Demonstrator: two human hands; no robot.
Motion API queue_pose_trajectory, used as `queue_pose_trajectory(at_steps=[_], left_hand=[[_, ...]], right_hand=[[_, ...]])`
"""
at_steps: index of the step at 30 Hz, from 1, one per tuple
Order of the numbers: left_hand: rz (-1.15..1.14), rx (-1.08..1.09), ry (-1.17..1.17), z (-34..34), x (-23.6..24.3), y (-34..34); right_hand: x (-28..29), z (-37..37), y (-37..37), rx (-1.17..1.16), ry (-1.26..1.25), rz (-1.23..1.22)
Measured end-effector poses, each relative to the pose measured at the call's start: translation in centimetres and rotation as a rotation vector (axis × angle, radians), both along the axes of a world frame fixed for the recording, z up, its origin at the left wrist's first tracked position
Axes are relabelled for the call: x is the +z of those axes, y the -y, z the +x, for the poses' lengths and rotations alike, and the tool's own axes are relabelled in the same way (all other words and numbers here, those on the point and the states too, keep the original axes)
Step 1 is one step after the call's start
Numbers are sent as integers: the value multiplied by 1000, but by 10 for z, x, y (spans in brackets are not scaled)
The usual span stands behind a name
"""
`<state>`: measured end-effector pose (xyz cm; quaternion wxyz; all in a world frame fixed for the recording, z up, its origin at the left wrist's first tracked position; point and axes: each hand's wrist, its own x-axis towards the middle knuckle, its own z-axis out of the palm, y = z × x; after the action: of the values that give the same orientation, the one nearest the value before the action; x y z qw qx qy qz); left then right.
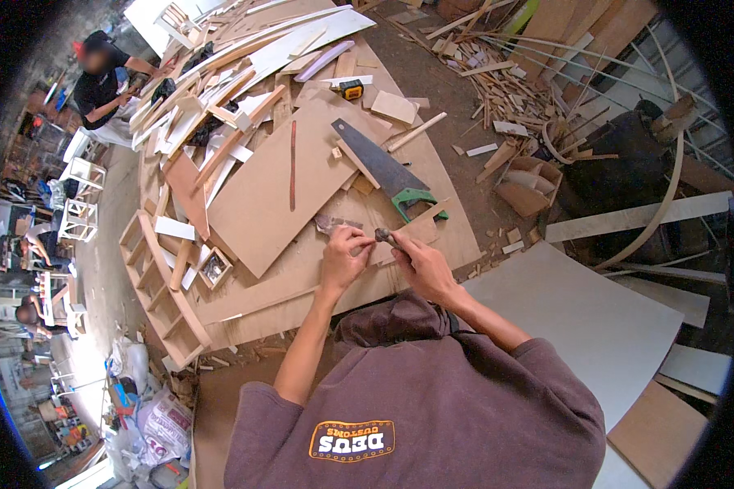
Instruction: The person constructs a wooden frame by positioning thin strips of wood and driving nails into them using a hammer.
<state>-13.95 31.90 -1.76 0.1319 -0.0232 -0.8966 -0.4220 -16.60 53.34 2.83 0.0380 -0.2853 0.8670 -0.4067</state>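
**Hands close at the bench's near edge**

Left hand (344,254) pinches something small, too hidden to identify, on the board (273,191). Right hand (420,262) is closed around a hammer (381,235) just beside it. Handsaw (383,169) lies behind. Risk: a misjudged blow could catch the pinching fingertips.

You see green-handled handsaw (386,175) flat on plywood bench (302,277), yellow tape measure (351,90) beyond, white panel (587,318) at right.
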Motion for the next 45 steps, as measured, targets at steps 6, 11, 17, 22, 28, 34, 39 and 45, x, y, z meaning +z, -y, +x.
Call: queue_pose_trajectory(at_steps=[6,11,17,22,28,34,39,45], left_hand=[[10,8,20,1,3,-3],[-58,-32,-13,4,12,-2],[-339,-123,316,4,9,1],[-307,-135,236,6,13,3],[-305,-107,201,6,9,3],[-231,-106,168,5,10,0],[-222,-87,73,4,0,3],[-226,-98,98,1,-6,4]], right_hand=[[9,2,2,-51,4,-113],[6,1,2,-97,44,-149],[3,-3,0,56,90,22],[3,-1,5,-131,1,-221],[3,-4,8,-25,40,-28],[4,1,7,-41,-16,-112],[-3,6,9,-147,19,-239],[-1,6,9,-46,90,-145]])
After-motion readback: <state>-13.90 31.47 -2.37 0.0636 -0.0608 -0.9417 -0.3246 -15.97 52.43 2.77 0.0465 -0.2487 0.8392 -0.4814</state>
